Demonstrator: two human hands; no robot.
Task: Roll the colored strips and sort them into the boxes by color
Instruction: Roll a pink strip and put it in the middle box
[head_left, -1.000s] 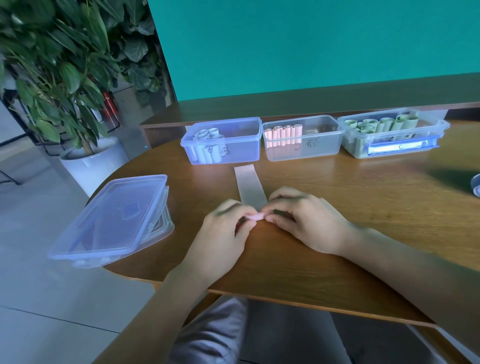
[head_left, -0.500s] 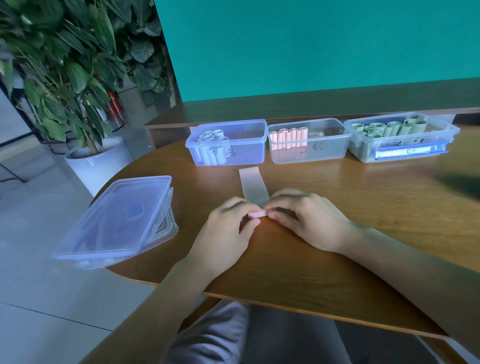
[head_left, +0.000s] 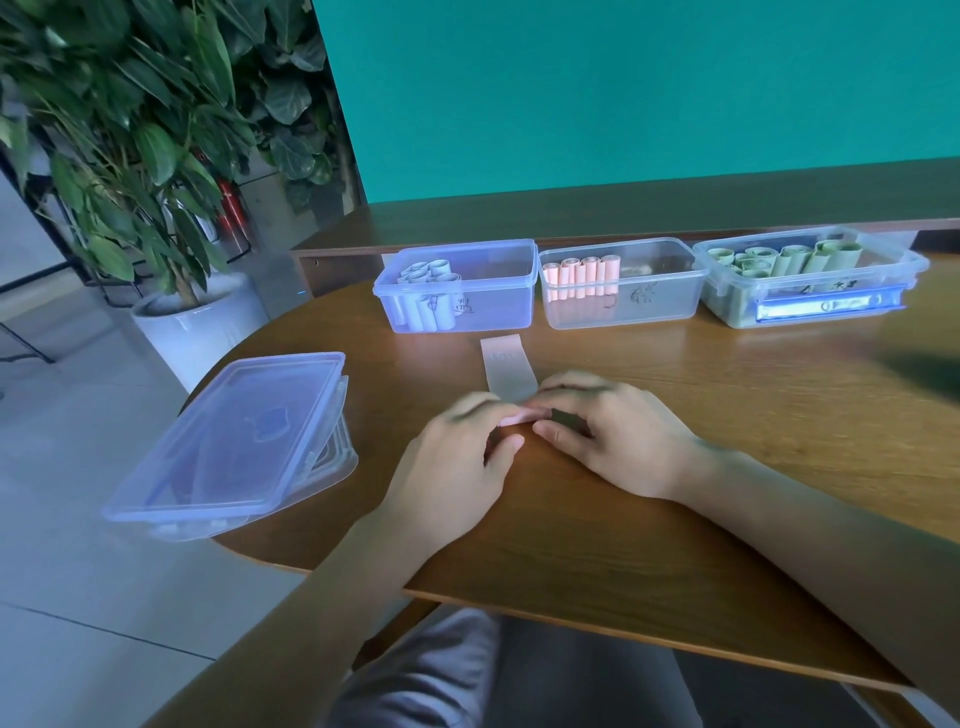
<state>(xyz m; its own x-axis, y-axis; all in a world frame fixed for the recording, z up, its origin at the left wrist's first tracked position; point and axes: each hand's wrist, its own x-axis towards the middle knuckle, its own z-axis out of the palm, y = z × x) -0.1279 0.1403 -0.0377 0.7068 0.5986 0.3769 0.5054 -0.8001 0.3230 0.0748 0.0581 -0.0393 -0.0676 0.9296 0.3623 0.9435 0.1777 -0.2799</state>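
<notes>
Faintly marked "150", the pink strip (head_left: 508, 368) is pinched at its rolled end by both hands (head_left: 540, 441).

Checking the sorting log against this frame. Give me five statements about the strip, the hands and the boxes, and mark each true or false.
1. Both hands, left hand and right hand, pinch the pink strip at its rolled end. True.
2. The strip is fully rolled. False: a flat length lies on the table.
3. The middle box holds pink rolls. True.
4. The right box is empty. False: it holds green rolls.
5. The lids cover the boxes. False: they lie stacked at the table's left edge.
</notes>
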